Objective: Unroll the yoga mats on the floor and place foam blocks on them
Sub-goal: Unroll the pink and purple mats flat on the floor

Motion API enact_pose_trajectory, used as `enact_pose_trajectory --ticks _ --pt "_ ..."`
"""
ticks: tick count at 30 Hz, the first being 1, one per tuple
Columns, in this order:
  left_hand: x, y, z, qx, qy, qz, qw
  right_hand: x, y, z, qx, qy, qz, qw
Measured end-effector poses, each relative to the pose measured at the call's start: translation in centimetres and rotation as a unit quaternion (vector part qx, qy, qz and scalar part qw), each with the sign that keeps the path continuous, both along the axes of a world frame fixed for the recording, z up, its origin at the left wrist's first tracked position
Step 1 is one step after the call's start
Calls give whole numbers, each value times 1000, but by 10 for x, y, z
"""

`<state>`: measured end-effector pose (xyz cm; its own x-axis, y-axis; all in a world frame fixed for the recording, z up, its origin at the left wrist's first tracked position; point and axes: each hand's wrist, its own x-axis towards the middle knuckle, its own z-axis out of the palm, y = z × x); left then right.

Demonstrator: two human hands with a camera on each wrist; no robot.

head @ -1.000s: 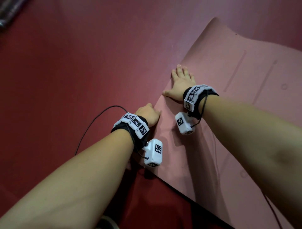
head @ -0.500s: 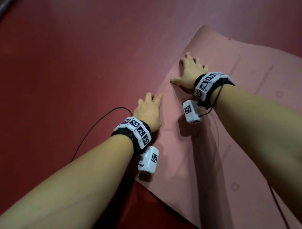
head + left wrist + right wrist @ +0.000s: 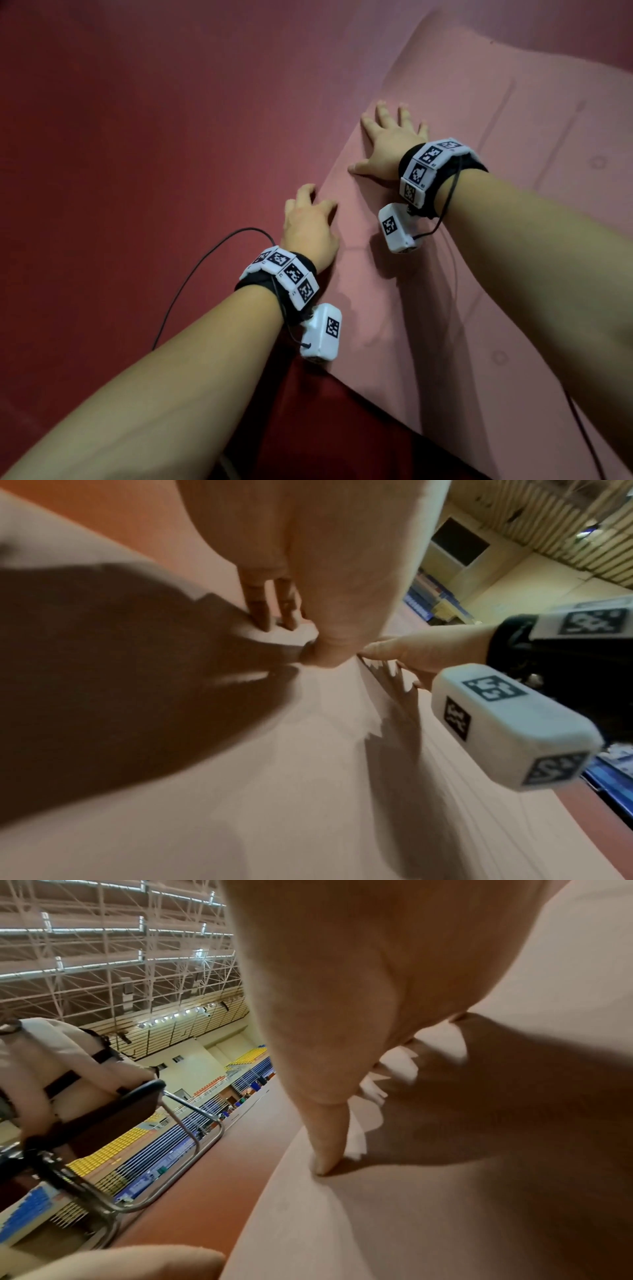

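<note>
A pink yoga mat (image 3: 496, 240) lies unrolled on the dark red floor (image 3: 137, 137), filling the right side of the head view. My right hand (image 3: 387, 144) lies flat on the mat near its left edge, fingers spread. My left hand (image 3: 308, 222) rests at that same edge nearer to me, fingers extended over the border of mat and floor. In the left wrist view the fingertips (image 3: 260, 615) press down at the mat's edge. The right wrist view shows my thumb (image 3: 325, 1150) pressing on the mat (image 3: 445, 1218). No foam block is in view.
A black cable (image 3: 191, 284) loops across the floor left of my left wrist. In the right wrist view a metal-framed chair (image 3: 137, 1137) with a pale bag on it stands on the floor to the left, before the hall's seating.
Both hands have slid forward along the mat's left edge. My left hand went from curled at the edge to fingers extended; my right hand spread its fingers wider.
</note>
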<state>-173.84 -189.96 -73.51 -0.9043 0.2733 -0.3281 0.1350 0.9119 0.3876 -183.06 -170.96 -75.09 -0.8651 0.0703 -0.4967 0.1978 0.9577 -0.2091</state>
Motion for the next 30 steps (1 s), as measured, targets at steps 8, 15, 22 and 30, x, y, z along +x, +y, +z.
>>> enact_pose_trajectory --ticks 8,15,22,30 --pt "34 -27 -14 77 17 -17 997 31 -32 -10 4 33 -29 999" --pt "45 -25 21 3 -83 -47 995 86 -43 16 -121 22 -76 990" --pt "82 -34 87 -37 -140 -85 986 190 -55 99 -327 -32 -282 901" --pt "114 -1 202 -66 -259 -132 955 267 -23 225 -345 -50 -388 853"
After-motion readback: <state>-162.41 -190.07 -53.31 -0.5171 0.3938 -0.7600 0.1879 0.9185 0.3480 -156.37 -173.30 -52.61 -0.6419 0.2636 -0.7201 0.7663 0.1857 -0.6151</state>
